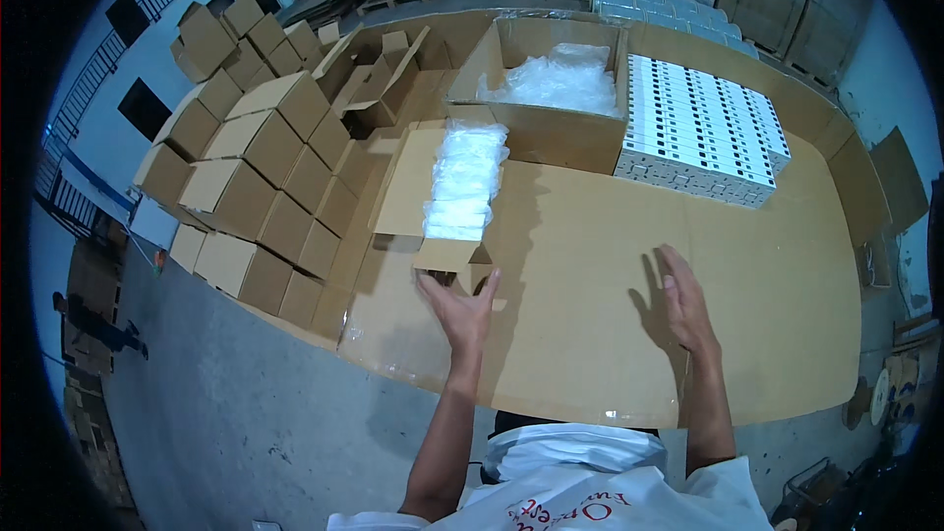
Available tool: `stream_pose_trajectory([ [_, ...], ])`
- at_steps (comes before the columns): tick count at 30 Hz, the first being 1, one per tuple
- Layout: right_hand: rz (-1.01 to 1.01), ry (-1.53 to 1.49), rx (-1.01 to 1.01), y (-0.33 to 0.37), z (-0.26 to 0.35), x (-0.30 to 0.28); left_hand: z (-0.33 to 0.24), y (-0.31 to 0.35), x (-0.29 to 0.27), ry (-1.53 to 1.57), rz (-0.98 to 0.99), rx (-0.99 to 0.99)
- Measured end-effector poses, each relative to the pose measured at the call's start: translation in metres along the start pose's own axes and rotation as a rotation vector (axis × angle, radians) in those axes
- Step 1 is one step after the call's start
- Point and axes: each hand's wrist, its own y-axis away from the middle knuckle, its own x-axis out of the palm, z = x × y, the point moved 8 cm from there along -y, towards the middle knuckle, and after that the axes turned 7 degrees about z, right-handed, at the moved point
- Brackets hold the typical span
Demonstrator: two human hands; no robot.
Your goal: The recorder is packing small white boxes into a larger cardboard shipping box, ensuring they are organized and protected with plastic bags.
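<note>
An open cardboard box (401, 182) lies near the table's left side. A row of items in clear plastic wrap (460, 177) fills its right part, and one brown flap (444, 254) sticks out at the near end. My left hand (460, 315) is at that near end, its thumb and fingers set around the sides of the flap; the fingertips are partly hidden. Apart from it, my right hand (688, 303) hovers above the table at the right, fingers extended and holding nothing.
A large carton (565, 133) of clear plastic bags (560, 79) stands at the back. White boxes (693, 133) are stacked right of it. Closed brown cartons (261, 152) are piled beyond the left edge. A low cardboard wall (846, 162) rims the cardboard-covered table (610, 334).
</note>
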Motion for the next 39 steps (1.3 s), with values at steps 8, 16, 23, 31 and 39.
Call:
stream_pose_trajectory([
  [8,-0.297,-0.073,0.264,0.045,-0.066,-0.094,0.002,-0.025,0.075,0.098,-0.126,-0.02],
  [16,-0.282,-0.124,0.252,0.032,-0.094,-0.103,0.016,-0.003,0.099,0.124,0.082,-0.115],
  [23,-0.2,-0.244,0.308,0.034,-0.112,-0.09,-0.028,0.048,0.119,-0.244,0.633,-0.345],
  [31,-0.391,-0.362,0.027,0.058,-0.074,-0.081,-0.04,0.066,0.185,-0.047,1.162,0.062],
  [39,-0.502,-0.305,0.016,0.086,-0.069,-0.074,-0.063,0.094,0.178,0.336,0.832,0.149],
])
